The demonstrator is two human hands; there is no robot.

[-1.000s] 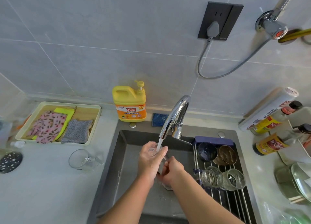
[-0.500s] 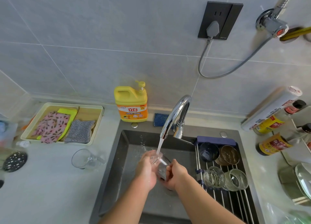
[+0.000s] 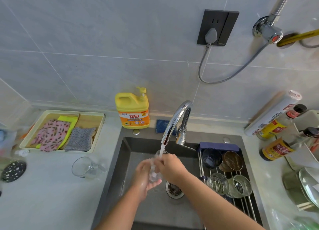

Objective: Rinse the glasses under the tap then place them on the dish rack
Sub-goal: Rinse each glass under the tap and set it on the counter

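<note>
Glasses, clear: four. Under the tap (image 3: pixel 174 121) stream, above the sink (image 3: pixel 155 210), is the held glass (image 3: pixel 154 172); left hand (image 3: pixel 144 177) fingers curl round its base, right hand (image 3: pixel 170 167) fingers grip its side. On the counter (image 3: pixel 51 198) left of the sink lies the second glass (image 3: pixel 84 167). Two racked glasses (image 3: pixel 217 183) and two dark cups (image 3: pixel 212 158) fill the rack's (image 3: pixel 241 203) rear half.

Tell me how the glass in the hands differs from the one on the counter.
The held glass is roughly upright under the running tap; the counter glass lies on its side. The left hand and right hand grip the held glass; nothing touches the counter glass. Both are clear.
</note>
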